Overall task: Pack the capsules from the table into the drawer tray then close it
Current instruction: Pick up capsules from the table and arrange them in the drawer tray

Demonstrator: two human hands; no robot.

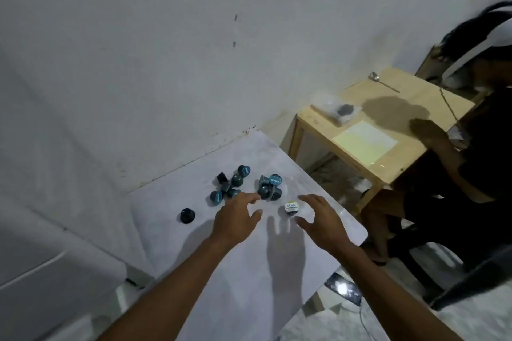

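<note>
Several dark capsules with blue lids lie in two loose clusters, one [231, 185] to the left and one [270, 187] to the right, on the white table [249, 271]. A single black capsule [187, 215] stands apart at the left. One capsule with a white lid [291, 207] lies between my hands. My left hand [237, 217] hovers just in front of the clusters, fingers spread and holding nothing. My right hand [322, 219] is spread beside the white-lidded capsule, its thumb below it, not touching. No drawer tray is in view.
The white table stands against a white wall [166, 50]; its right edge [327, 188] drops to the floor. A wooden table [388, 130] with a bag, a paper and a spoon stands at the right, where another person [471, 147] sits. A white unit [41, 271] stands at the left.
</note>
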